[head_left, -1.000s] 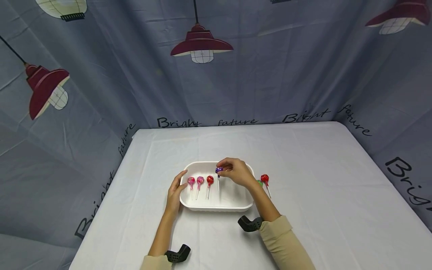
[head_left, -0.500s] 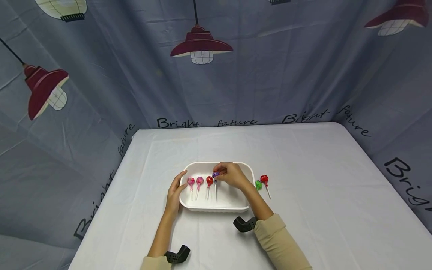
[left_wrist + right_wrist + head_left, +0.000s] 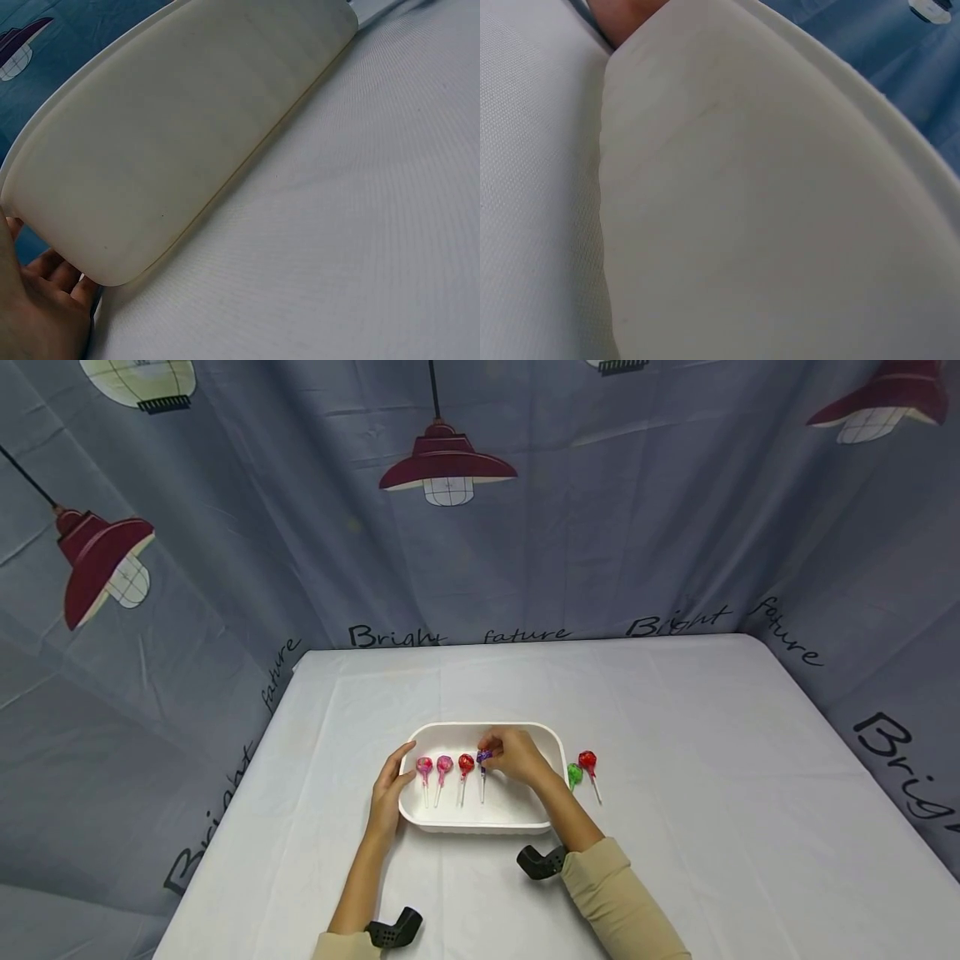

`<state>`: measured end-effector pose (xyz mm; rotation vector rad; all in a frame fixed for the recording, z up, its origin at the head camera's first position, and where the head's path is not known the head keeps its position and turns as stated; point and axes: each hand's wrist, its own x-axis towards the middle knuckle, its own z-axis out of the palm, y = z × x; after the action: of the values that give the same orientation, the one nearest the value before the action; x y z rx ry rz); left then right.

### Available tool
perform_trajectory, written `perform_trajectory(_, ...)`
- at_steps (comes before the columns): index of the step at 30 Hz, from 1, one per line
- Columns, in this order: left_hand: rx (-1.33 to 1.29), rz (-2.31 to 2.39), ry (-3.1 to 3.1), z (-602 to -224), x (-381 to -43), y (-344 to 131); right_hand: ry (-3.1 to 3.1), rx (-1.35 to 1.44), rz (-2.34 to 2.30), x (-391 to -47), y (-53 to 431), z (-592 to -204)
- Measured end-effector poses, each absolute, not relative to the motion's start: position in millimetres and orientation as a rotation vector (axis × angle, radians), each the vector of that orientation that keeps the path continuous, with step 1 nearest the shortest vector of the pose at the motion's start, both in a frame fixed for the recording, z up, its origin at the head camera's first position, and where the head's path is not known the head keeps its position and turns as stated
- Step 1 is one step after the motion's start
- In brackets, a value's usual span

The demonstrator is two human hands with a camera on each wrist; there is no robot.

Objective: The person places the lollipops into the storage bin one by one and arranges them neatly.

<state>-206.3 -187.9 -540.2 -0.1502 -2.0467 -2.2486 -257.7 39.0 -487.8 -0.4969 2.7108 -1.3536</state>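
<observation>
Six lollipops (image 3: 467, 763), one tray (image 3: 517, 800); right hand (image 3: 515, 754) pinches the purple lollipop (image 3: 483, 759), stick (image 3: 483, 789) nearward, crosswise to the tray; left hand (image 3: 389, 783) grips the tray.

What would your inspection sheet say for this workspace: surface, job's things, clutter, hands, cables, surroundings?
Surface: white-covered table, lightly creased.
Job's things: white tray with two pink lollipops and a red lollipop; outside, right of it, a green lollipop and a second red lollipop.
Clutter: nothing seen.
Hands: left hand touches the tray's left end; right hand pinches a purple lollipop by its head; black device at each wrist.
Cables: nothing seen.
Surroundings: grey-blue curtain printed with lamps and lettering.
</observation>
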Motion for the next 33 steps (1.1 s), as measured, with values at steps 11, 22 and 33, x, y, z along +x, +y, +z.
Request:
perform_trajectory(11,-0.145,-2.25,-2.057,-540.6,-205.6,-188.2,2.714,-0.497,-1.319,-258.7,39.8,-491.7)
perform_trajectory(22,-0.172,-2.234,-2.073,-539.5,-205.3,-188.2,2.688,-0.562,-1.336,-258.4,41.4,-492.1)
perform_trajectory(33,-0.161,-2.245,-2.074,-540.3,-204.7,-188.3,2.68,-0.598,-1.314,-256.1,43.1,-494.2)
